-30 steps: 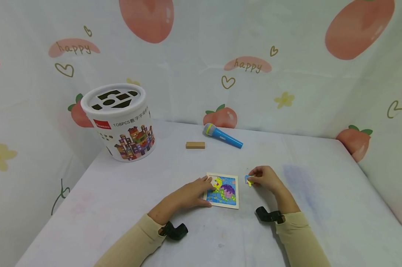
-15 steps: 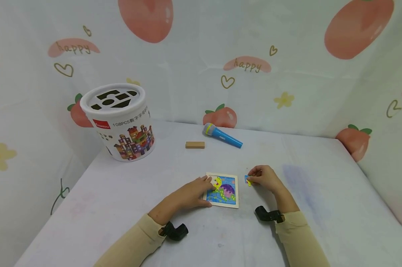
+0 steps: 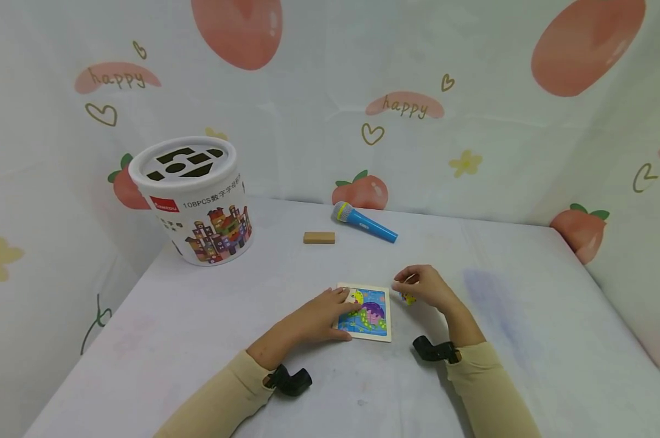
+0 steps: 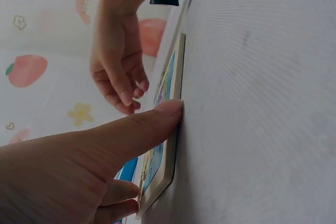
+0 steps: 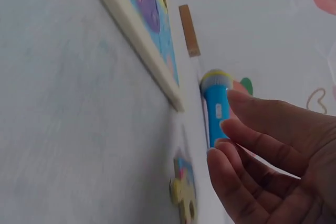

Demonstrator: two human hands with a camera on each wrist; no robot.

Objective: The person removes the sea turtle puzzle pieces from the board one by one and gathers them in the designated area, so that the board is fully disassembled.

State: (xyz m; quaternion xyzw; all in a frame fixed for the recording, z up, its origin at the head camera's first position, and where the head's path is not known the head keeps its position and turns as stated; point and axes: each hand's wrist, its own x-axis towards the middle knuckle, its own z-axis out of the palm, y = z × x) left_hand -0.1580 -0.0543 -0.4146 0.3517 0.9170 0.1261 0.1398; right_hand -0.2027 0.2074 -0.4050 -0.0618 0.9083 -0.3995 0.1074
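Note:
In the head view a square jigsaw puzzle with a sea-creature picture and pale wooden frame lies on the table. My left hand rests on its left side, fingers reaching over the picture; in the left wrist view the thumb presses the frame's edge. A loose puzzle piece, yellow and blue, sits on the table right of the frame. Just above it hovers my right hand, fingers loosely bent. The right wrist view shows nothing between those fingers, and the piece apart from them.
Behind the puzzle lie a small wooden block and a blue toy microphone. A large white bucket with a slotted lid stands at the back left. A printed cloth hangs along the table's back edge.
My right hand has let go of the puzzle piece and moved slightly left and away. The piece stays on the table. My left fingers have shifted a little right across the puzzle.

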